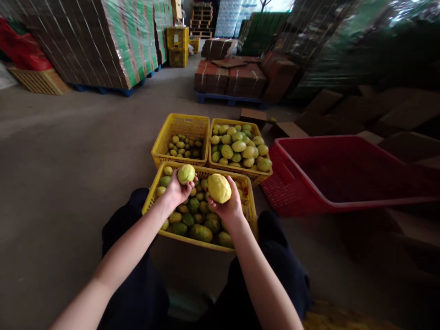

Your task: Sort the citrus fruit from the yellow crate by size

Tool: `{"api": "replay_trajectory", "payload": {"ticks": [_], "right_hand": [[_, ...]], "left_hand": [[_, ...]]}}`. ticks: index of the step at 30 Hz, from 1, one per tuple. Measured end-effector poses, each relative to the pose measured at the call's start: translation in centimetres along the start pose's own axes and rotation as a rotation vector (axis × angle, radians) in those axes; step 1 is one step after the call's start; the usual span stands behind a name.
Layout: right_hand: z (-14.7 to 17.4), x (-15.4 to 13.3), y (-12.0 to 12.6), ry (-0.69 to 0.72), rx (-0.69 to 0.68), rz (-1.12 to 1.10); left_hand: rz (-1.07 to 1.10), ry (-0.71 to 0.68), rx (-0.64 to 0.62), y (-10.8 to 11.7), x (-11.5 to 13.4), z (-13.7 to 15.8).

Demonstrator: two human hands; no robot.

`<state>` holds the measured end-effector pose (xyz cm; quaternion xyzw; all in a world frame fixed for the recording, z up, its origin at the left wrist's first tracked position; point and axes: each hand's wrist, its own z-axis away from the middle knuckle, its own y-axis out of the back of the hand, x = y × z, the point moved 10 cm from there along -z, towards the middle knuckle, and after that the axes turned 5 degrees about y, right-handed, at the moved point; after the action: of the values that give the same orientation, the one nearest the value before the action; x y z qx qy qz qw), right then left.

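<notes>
Yellow fruit (220,188), lumpy, one: right hand (229,205), fingers curled around it | greenish fruit (186,174), smaller, one: left hand (177,187), fingers grasping it | location: both held above nearest yellow crate (195,241)

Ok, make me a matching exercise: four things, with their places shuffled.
1. Smaller fruit
2. Red crate
3. Larger fruit
4. Strapped cardboard

A. In the right hand
B. On a blue pallet
C. In the left hand
D. Right of the yellow fruit crates

Pairs: 1-C, 2-D, 3-A, 4-B
</notes>
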<state>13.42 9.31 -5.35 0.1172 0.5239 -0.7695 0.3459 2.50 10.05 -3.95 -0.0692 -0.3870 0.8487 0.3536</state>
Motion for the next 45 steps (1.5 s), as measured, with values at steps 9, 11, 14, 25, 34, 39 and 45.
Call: {"api": "replay_trajectory", "payload": {"ticks": [9,11,14,25,34,39,45], "right_hand": [[0.0,0.5,0.2,-0.034,0.019,-0.012],[-0.1,0.4,0.2,-0.026,0.004,-0.006],[-0.3,0.3,0.0,-0.005,-0.028,-0.016],[1.3,-6.3,0.8,0.628,0.096,0.361],[6.2,-9.6,-1.5,1.152,0.255,0.879],[6.7,-9.7,-1.9,1.203,0.247,0.877],[6.6,-9.8,-1.8,1.160,0.236,0.848]], "left_hand": [[-0.022,-0.006,-0.060,-0.4,0.1,-0.1],[-0.044,-0.020,-0.083,-0.5,0.1,-0.2],[-0.095,-0.060,-0.119,-0.8,0.4,-0.3],[-0.904,-0.902,-0.146,-3.8,5.1,2.9],[-1.366,-1.325,-0.281,-6.5,3.1,6.4],[-1.441,-1.489,-0.287,-6.8,2.6,7.1],[-1.422,-1.486,-0.277,-6.8,2.5,7.4]]}}
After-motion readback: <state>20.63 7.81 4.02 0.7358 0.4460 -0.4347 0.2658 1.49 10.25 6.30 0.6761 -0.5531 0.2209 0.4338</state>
